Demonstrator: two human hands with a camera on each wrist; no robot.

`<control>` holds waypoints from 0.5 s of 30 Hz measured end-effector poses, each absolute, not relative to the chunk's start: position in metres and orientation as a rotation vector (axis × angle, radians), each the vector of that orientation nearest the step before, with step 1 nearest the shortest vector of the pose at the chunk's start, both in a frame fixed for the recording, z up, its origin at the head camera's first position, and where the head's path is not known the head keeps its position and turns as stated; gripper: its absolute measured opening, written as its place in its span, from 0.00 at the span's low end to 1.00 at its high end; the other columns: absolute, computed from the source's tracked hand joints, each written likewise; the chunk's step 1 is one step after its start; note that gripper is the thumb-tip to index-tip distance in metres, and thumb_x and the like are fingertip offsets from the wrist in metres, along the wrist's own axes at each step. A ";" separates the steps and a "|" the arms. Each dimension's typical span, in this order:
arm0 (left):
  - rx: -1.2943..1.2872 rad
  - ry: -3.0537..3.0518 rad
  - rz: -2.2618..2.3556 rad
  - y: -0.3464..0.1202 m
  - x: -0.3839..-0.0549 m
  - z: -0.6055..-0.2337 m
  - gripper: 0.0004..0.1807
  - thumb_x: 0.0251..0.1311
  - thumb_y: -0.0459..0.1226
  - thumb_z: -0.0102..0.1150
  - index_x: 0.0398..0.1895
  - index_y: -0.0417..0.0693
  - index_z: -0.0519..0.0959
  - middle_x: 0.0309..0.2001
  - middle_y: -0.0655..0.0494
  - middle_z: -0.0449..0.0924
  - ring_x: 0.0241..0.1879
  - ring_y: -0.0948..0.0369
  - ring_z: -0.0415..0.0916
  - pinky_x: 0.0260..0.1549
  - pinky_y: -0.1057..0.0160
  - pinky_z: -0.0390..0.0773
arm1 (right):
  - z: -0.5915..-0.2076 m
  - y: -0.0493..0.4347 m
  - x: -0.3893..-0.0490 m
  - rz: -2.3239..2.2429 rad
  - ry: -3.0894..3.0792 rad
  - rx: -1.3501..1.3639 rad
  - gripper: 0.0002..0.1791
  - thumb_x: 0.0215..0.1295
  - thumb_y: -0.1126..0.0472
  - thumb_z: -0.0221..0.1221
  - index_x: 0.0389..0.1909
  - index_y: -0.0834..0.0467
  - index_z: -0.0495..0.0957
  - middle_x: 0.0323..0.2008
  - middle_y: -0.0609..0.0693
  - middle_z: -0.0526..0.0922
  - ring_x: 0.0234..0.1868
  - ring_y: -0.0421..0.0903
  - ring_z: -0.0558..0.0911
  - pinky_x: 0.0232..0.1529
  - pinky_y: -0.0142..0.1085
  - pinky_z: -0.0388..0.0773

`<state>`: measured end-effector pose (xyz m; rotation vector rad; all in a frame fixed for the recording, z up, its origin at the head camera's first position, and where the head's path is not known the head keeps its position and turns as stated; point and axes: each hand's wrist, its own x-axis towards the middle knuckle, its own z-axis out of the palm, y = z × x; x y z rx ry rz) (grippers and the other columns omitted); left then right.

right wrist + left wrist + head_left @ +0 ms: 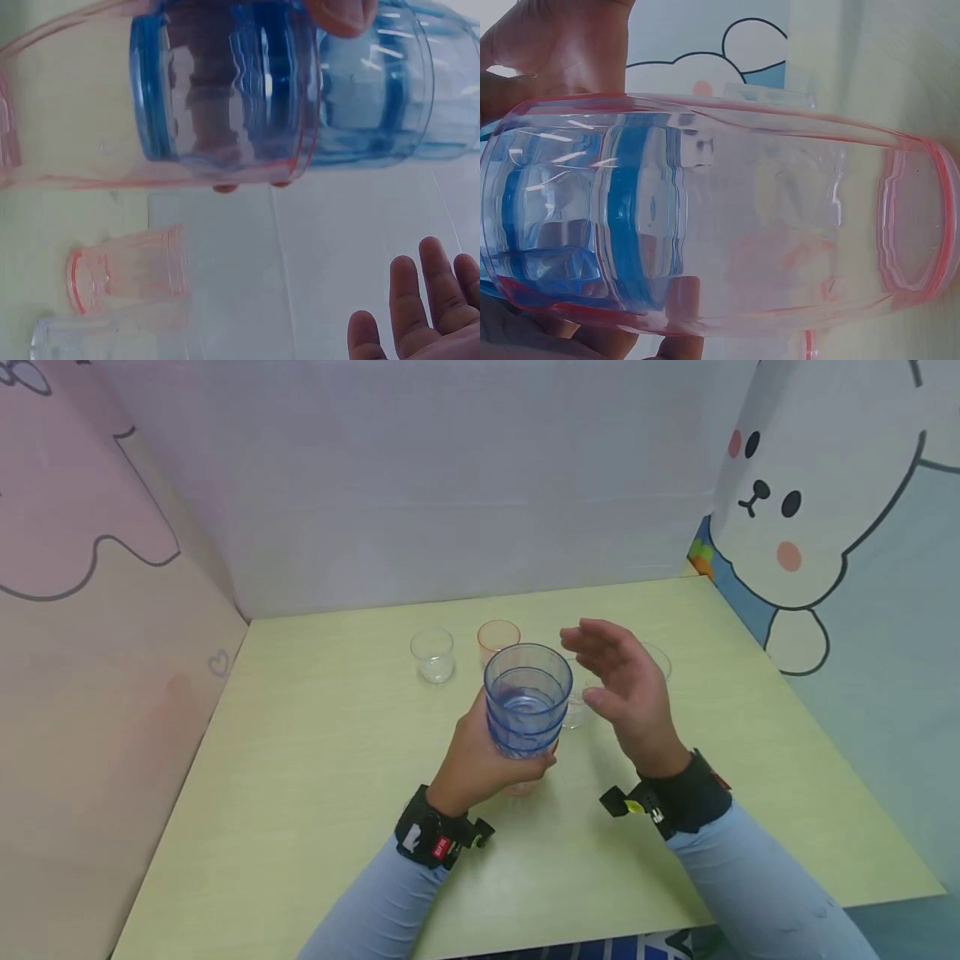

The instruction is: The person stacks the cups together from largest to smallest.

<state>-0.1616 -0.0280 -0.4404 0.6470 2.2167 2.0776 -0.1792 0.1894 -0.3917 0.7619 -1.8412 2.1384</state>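
My left hand (pixel 491 752) grips a stack of clear plastic cups near the middle of the table. Blue-tinted cups (pixel 527 697) sit nested in the top of a pink-tinted cup (pixel 780 225), and the thumb and fingers wrap round the place where they overlap. The pink cup's base shows faintly below the hand in the head view; whether it touches the table I cannot tell. To the right of the stack, my right hand (pixel 630 693) is raised, its fingers extended and apart from the cups. It holds nothing.
Behind the stack stand a clear cup (pixel 432 656) and an orange-red-rimmed cup (pixel 497 633). More clear glassware (pixel 576 710) is partly hidden by the hands, with another clear rim (pixel 663 658) behind the right hand. Printed panels border the pale table (pixel 300 777).
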 end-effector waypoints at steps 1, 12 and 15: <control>0.648 2.222 2.075 -0.028 -0.162 -0.440 0.50 0.41 0.38 0.85 0.67 0.74 0.66 0.58 0.66 0.82 0.56 0.62 0.82 0.59 0.53 0.81 | -0.392 0.193 -0.179 2.149 -1.833 0.737 0.36 0.64 0.62 0.65 0.71 0.65 0.66 0.66 0.64 0.76 0.69 0.57 0.74 0.72 0.47 0.68; 0.638 2.243 2.067 -0.029 -0.161 -0.438 0.52 0.38 0.36 0.85 0.67 0.74 0.67 0.58 0.67 0.82 0.56 0.63 0.82 0.58 0.54 0.82 | -0.413 0.232 -0.182 2.049 -1.808 0.389 0.32 0.63 0.74 0.63 0.68 0.64 0.70 0.67 0.61 0.75 0.72 0.56 0.70 0.69 0.42 0.70; 0.650 2.229 2.076 -0.029 -0.161 -0.440 0.52 0.38 0.36 0.85 0.68 0.73 0.67 0.58 0.66 0.82 0.56 0.62 0.82 0.58 0.54 0.82 | -0.421 0.243 -0.184 1.962 -1.825 0.302 0.32 0.60 0.74 0.66 0.67 0.64 0.72 0.67 0.60 0.75 0.72 0.55 0.69 0.68 0.44 0.68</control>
